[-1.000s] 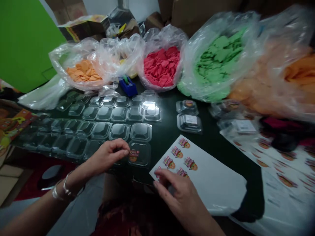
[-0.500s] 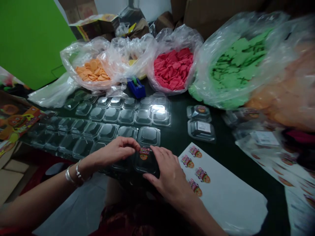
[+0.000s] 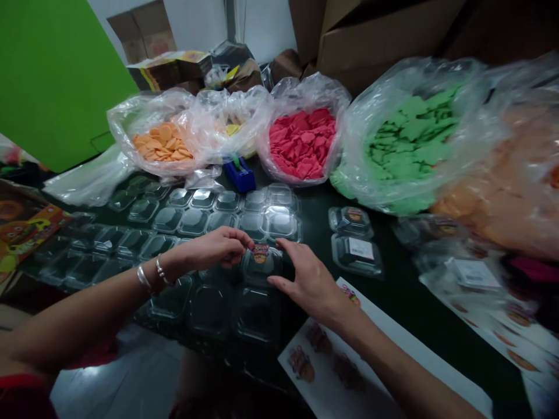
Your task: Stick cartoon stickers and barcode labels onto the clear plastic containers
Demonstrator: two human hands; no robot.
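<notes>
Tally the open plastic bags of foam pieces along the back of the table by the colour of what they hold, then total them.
Orange pieces, far left bag: 1
Yellow pieces, mostly hidden bag: 1
Red pieces bag: 1
Green pieces bag: 1
Orange pieces, far right bag: 1
Total: 5 bags

Overhead light produces glare on the clear plastic containers (image 3: pixel 279 220) at 12 o'clock. Frame edges show wide-angle distortion; 3 o'clock is blurred, 6 o'clock dim.
</notes>
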